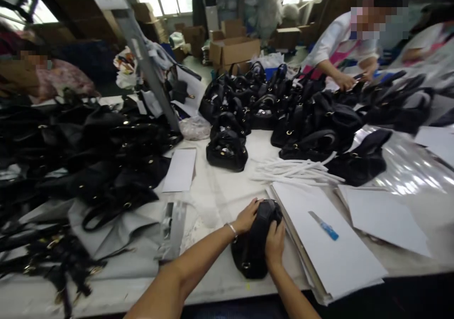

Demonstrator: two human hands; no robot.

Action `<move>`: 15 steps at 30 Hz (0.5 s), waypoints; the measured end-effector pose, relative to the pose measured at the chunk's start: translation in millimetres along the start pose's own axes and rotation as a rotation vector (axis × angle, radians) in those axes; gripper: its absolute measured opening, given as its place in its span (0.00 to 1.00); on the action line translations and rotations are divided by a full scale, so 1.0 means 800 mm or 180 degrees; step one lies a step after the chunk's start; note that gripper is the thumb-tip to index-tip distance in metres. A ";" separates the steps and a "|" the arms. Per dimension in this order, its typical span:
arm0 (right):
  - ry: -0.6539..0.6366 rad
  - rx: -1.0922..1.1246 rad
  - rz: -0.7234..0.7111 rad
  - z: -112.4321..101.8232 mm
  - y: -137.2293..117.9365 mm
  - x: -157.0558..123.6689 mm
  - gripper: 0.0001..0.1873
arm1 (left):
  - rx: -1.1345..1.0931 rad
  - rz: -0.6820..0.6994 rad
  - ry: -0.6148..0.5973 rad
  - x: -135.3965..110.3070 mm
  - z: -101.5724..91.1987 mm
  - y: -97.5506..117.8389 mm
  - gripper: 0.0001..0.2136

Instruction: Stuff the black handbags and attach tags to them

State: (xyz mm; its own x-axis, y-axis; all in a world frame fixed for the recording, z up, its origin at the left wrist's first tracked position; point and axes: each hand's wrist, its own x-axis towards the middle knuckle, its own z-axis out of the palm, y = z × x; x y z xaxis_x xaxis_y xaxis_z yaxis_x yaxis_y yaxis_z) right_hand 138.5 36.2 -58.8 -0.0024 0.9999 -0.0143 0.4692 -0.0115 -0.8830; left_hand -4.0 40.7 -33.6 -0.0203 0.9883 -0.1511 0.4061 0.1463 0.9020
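Observation:
A small black handbag [253, 245] lies on the white table [227, 191] right in front of me. My left hand [246, 216], with a thin bracelet at the wrist, is closed over the bag's upper left side. My right hand [275, 243] grips the bag's right side, fingers wrapped round it. A gold ring shows at the bag's lower end.
A stack of white sheets [326, 243] with a blue knife [324, 226] lies to the right. Piles of black bags [88, 153] fill the left, more black bags [301, 111] the far side. White strips [294, 171] lie mid-table. A person in white [340, 49] works far right.

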 end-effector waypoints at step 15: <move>-0.2684 -0.0033 0.0643 -0.148 -0.071 -0.137 0.22 | 0.0021 -0.1566 0.1872 -0.227 -0.194 -0.086 0.11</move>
State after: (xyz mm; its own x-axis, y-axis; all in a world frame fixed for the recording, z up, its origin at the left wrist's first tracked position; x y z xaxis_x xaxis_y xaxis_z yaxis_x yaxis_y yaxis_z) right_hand 216.7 -71.7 48.7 -0.5701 0.6384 -0.5171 0.5392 -0.1842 -0.8218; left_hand -169.8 -141.9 -5.3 -0.6822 0.6699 -0.2929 0.2299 0.5769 0.7838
